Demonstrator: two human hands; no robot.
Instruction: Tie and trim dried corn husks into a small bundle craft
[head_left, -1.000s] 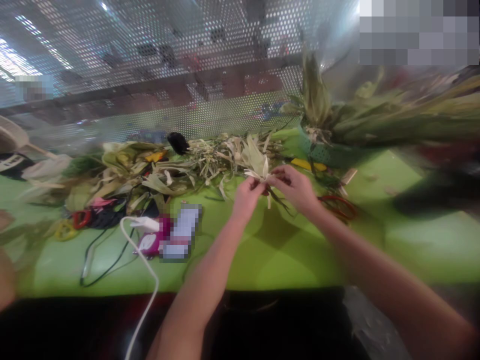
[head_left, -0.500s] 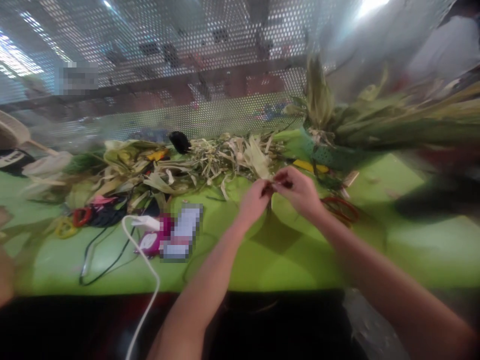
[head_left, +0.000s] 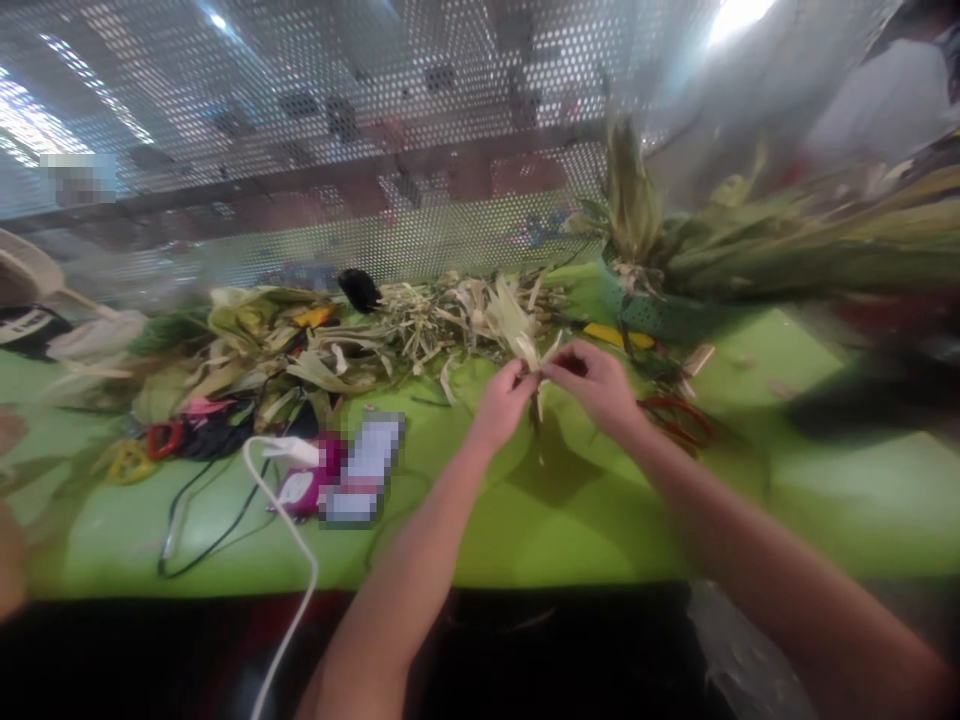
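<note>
My left hand (head_left: 501,403) and my right hand (head_left: 596,385) meet over the green table (head_left: 562,510), fingers pinched together on a small pale bundle of dried husk strips (head_left: 538,358). Thin strands hang down from the bundle between the two hands. Just behind it lies a heap of loose husks and leaves (head_left: 420,320). The bundle's details are blurred.
A green basket (head_left: 660,310) with long leaves (head_left: 787,250) stands at the right back. Red rings (head_left: 679,418) lie by my right wrist. A white cable (head_left: 289,520), a pink device (head_left: 304,480), black cord and coloured rings (head_left: 161,440) lie left. A perforated metal screen (head_left: 375,150) rises behind.
Both hands stayed together on the husk bundle, shifting slightly and reworking their pinch; the pale strips now stick up between the fingers.
</note>
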